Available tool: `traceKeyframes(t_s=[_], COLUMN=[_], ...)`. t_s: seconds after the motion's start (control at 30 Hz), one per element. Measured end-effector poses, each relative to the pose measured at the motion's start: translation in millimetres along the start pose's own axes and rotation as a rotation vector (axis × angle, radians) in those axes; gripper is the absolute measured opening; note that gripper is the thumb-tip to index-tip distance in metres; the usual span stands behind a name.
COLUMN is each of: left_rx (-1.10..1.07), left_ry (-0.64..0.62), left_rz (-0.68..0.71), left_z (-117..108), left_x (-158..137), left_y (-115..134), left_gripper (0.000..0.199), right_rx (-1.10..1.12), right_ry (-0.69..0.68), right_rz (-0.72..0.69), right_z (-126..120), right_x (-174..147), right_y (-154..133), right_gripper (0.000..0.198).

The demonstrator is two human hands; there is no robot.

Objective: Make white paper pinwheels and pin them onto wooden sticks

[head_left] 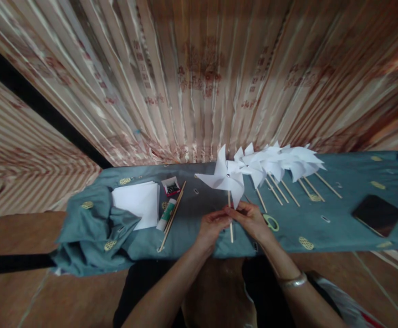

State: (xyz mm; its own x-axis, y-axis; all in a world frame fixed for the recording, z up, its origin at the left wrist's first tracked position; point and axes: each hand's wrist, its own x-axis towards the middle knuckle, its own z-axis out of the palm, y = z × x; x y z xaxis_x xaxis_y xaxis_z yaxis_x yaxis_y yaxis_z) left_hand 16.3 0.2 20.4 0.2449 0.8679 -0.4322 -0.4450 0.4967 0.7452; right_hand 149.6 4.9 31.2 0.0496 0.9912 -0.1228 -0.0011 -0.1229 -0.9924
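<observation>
A white paper pinwheel on a thin wooden stick stands upright in front of me, a dark pin at its centre. My left hand is closed on the stick from the left, below the blades. From the other side my right hand pinches the same stick, its fingertips meeting those of the left. Just right of the held one, several finished paper pinwheels lie overlapping in a row, their sticks pointing toward me. Scissors with a green handle lie beside my right wrist, partly hidden by it.
Left on the cloth-covered bench lie a stack of white paper, a small box of dark pins, a glue stick and loose wooden sticks. A dark phone rests at right. Behind hangs a patterned curtain.
</observation>
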Motion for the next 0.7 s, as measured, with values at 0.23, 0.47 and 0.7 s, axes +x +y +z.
traceKeyframes(t_s=[0.23,0.47,0.7], left_rx=[-0.032,-0.013,0.017], left_ry=[-0.002,-0.049,-0.072], left_rz=[-0.029,0.028,0.058], left_z=[4,-2,-3], left_x=[-6,-11,-11], left_y=[4,9,12], left_gripper=[0.054,0.048,0.042], right_rx=[-0.059,-0.297,-0.45], right_ry=[0.156,0.272,0.299], right_rz=[-0.025,-0.123,-0.133], right_z=[-15,-36,-31], right_x=[6,9,26], right_y=[5,10,-11], right_gripper=[0.044,0.051,0.053])
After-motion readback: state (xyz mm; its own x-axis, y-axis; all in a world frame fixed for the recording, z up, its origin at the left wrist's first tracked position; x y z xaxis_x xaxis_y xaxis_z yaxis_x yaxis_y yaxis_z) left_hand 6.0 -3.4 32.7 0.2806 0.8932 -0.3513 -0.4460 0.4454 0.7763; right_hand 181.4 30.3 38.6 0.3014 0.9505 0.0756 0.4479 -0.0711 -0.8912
